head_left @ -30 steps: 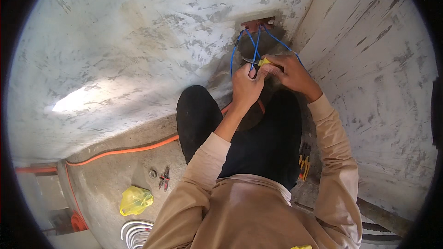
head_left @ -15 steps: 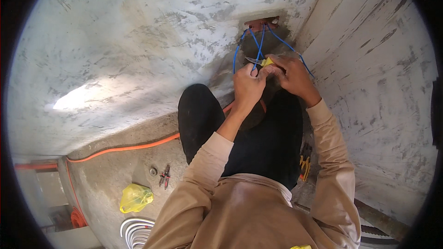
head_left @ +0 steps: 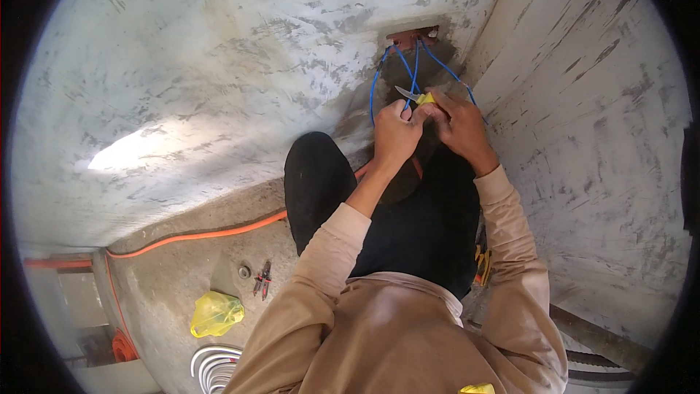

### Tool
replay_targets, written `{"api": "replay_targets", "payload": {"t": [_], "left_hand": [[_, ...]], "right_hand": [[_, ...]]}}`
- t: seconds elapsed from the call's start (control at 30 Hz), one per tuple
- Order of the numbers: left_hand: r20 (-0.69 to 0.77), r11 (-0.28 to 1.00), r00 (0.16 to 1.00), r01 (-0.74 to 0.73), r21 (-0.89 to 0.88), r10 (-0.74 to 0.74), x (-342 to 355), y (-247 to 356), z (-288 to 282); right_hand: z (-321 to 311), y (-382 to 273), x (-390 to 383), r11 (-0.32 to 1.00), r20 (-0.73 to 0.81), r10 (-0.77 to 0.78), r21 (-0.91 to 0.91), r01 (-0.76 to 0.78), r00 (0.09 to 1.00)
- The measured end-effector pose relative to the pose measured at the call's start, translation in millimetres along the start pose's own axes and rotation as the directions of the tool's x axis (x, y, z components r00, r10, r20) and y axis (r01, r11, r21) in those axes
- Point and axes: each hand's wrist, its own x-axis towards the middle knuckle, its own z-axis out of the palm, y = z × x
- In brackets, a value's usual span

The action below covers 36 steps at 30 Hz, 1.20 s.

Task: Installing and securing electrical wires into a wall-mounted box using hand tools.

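Several blue wires (head_left: 375, 86) come out of a recessed reddish box (head_left: 413, 38) set in the plastered wall. My left hand (head_left: 396, 131) is closed, pinching one of these wires between thumb and fingers. In my right hand (head_left: 464, 128) is a small knife (head_left: 423, 98) with a yellow handle and a short curved blade. Its blade lies against or just beside the wire above my left fingers; whether it touches cannot be made out. Another blue wire (head_left: 450, 71) bends away to the right, behind my right hand.
On the concrete floor at left lie red-handled pliers (head_left: 263, 281), a roll of tape (head_left: 244, 271), a yellow plastic bag (head_left: 216, 314) and coiled white cable (head_left: 211, 368). An orange conduit (head_left: 197, 235) runs along the wall's foot. Yellow-handled tools (head_left: 482, 266) sit by my right thigh. A second wall (head_left: 583, 138) rises close at right.
My right forearm has shifted slightly inward, and the knife has turned a little, its blade now angled more upward. My left hand keeps its pinch on the wire.
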Motion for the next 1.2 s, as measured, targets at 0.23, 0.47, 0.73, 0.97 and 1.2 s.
{"api": "replay_targets", "payload": {"t": [0.23, 0.47, 0.73, 0.97, 1.2], "left_hand": [[0.023, 0.996, 0.995, -0.094, 0.004, 0.094, 2.2, -0.5, -5.0], [-0.072, 0.993, 0.991, -0.115, -0.019, 0.113, 0.9, -5.1, 0.6], [-0.074, 0.999, 0.997, 0.0, -0.045, -0.003, 2.2, -9.1, 4.4], [-0.128, 0.992, 0.986, -0.114, -0.053, 0.107, 5.7, -12.8, 3.3], [-0.052, 0.993, 0.993, -0.105, -0.06, 0.102, 3.2, -2.6, -7.9]], "right_hand": [[-13.0, -4.4, 19.8, 0.973, 0.123, -0.054, 0.228, 0.024, 0.991], [2.6, -8.2, 3.9, 0.998, -0.031, -0.06, 0.016, 0.06, 0.998], [22.5, -8.8, -6.2, 0.988, -0.178, -0.027, -0.156, -0.001, 0.984], [35.3, -13.7, -7.2, 0.953, -0.292, -0.041, -0.3, -0.051, 0.956], [41.9, -19.9, -4.2, 0.992, -0.513, 0.092, 0.117, -0.036, 0.854]]}}
